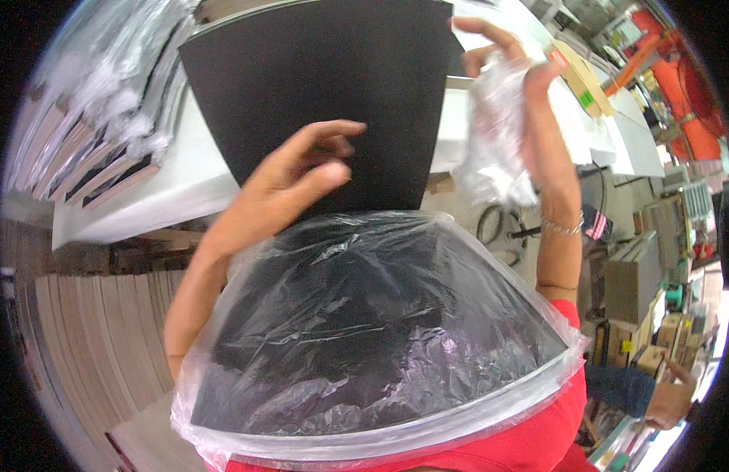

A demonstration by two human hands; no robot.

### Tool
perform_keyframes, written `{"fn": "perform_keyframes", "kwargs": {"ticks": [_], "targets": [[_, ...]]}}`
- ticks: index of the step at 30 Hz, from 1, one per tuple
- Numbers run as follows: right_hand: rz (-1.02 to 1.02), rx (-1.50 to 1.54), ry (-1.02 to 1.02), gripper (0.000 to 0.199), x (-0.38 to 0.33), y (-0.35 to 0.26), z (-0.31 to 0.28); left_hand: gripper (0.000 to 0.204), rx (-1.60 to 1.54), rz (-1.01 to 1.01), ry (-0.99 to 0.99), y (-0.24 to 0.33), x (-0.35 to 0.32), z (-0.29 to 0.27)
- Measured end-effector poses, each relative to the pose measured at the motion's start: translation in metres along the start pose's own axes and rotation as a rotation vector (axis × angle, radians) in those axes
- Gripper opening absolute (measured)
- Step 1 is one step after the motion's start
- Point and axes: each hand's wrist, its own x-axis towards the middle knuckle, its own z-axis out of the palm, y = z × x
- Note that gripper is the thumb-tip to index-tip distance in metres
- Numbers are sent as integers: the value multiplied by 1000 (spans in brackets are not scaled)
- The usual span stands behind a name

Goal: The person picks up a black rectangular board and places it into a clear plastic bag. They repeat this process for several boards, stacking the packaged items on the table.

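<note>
A large flat black panel stretches from the white table toward my body. Its near part is inside a clear plastic bag, wrinkled and shiny, with the closed end against my red shirt. Over the panel's left half is my left hand, fingers bent and thumb apart, nothing in it. My right hand, at the panel's right edge, grips a crumpled bunch of clear plastic film that hangs down from the fingers. Whether this bunch joins the bag cannot be made out.
Several plastic-wrapped panels lie stacked at the left of the white table. Below stands a row of boards. On the table's right lies a yellowish carton. Cardboard boxes and another person's arm appear at lower right.
</note>
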Motion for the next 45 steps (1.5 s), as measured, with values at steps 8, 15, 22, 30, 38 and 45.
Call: {"fn": "perform_keyframes", "kwargs": {"ticks": [8,15,22,30,38,45], "targets": [[-293,-167,-148,58,10,31,50,42,-142,-49,30,-1,4,11],[-181,-78,-211,59,9,44,56,51,-116,-112,77,-5,-4,-17],[-157,-182,-160,45,7,47,66,35,-73,-162,142,-3,2,-20],[448,-112,535,24,-55,168,-63,28,-466,-184,416,-24,-26,-43],[55,-592,435,16,-42,72,-67,29,-355,-275,253,-26,-23,-39],[-296,-315,-223,45,-15,10,59,19,-336,-283,113,8,-8,-3]]}}
